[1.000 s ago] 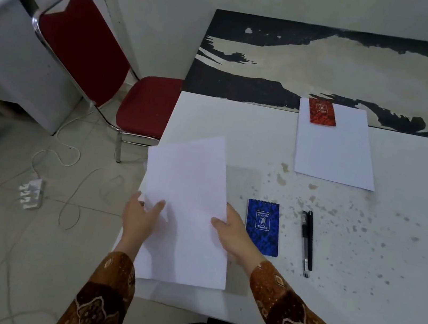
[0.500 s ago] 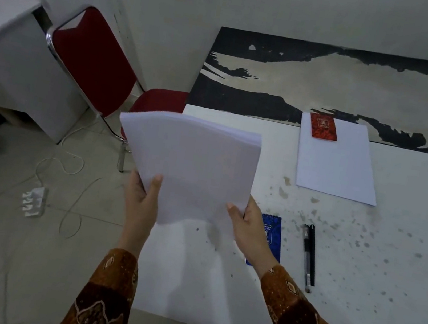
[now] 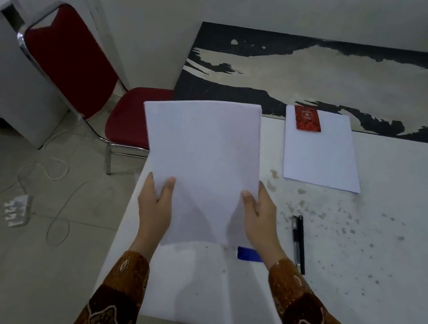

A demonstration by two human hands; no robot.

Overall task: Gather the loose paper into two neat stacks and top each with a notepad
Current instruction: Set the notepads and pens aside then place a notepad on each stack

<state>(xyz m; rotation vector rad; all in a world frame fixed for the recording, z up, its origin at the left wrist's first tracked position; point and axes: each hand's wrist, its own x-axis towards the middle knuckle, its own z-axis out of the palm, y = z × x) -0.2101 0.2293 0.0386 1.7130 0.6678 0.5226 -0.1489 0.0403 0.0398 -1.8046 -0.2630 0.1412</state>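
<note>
A sheaf of white paper (image 3: 202,160) stands raised off the white table (image 3: 360,255), tilted toward me. My left hand (image 3: 155,205) grips its lower left edge and my right hand (image 3: 260,216) grips its lower right edge. A blue notepad (image 3: 248,254) lies on the table under my right wrist, mostly hidden by the paper and the hand. At the far side lies a flat paper stack (image 3: 323,156) with a red notepad (image 3: 307,119) on its top left corner.
Two black pens (image 3: 299,242) lie side by side right of my right hand. A red chair (image 3: 77,64) stands left of the table. A power strip (image 3: 16,210) and white cables lie on the floor. A dark worn tabletop (image 3: 332,79) adjoins the far edge.
The paper went from lying low over the table's left edge to being lifted and held up in both hands, and it now tilts upright in portrait. The blue notepad became mostly covered.
</note>
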